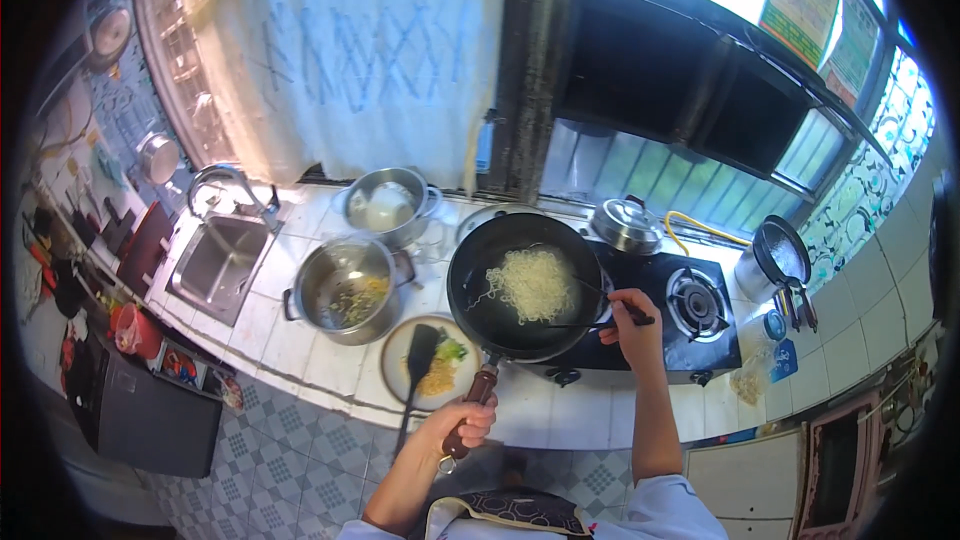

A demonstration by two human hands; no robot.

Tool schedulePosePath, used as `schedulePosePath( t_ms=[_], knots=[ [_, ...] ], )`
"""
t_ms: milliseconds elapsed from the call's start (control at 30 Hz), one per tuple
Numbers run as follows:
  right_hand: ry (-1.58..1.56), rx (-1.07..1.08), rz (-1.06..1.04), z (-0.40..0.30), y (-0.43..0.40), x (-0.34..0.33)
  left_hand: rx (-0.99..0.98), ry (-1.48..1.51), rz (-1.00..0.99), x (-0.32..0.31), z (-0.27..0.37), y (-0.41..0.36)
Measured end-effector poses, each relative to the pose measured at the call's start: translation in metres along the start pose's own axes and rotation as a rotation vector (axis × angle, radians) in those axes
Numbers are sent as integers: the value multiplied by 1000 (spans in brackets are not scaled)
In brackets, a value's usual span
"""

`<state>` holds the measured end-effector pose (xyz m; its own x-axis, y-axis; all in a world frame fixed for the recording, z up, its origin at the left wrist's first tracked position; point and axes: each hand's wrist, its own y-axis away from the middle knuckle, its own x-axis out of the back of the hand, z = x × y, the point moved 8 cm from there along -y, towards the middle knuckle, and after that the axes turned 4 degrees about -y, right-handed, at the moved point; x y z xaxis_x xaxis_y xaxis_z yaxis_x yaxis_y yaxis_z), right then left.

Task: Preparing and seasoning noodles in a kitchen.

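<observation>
My left hand point(466, 420) is closed round the brown handle point(480, 388) of a dark frying pan point(480, 240), which is over the left part of the gas stove. Pale curly noodles point(531, 285) lie in the pan. With my right hand point(634, 326) I hold dark chopsticks point(574, 325); their tips are at the noodles, spread apart. Just left of the pan handle, a plate point(391, 349) bears chopped green and yellowish food, with a black spatula point(424, 352) lying across it.
A steel pot point(309, 285) with food scraps and another pot point(351, 202) stand left of the pan. Further left is a sink point(225, 262). A lidded pot point(627, 225) is behind the stove, a bare burner point(699, 303) at right, and small pans point(781, 247) beyond.
</observation>
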<state>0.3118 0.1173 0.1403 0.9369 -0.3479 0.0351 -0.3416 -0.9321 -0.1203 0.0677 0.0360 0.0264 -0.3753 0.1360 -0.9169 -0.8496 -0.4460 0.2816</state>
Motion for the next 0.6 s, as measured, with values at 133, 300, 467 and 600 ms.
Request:
schedulePosePath(
  t_ms=[133, 300, 467, 600],
  knots=[
    [67, -28, -47, -19, 35, -89, -62, -25, 30, 12, 3, 99],
    [-127, 70, -31, -20, 87, -220, -124, -39, 91, 22, 11, 228],
    [-588, -17, -89, -16, 130, -353, -243, -62, 265, 54, 18, 334],
    [-507, 2, -261, -47, 160, -428, -391, -5, 325, 81, 34, 398]
  ],
)
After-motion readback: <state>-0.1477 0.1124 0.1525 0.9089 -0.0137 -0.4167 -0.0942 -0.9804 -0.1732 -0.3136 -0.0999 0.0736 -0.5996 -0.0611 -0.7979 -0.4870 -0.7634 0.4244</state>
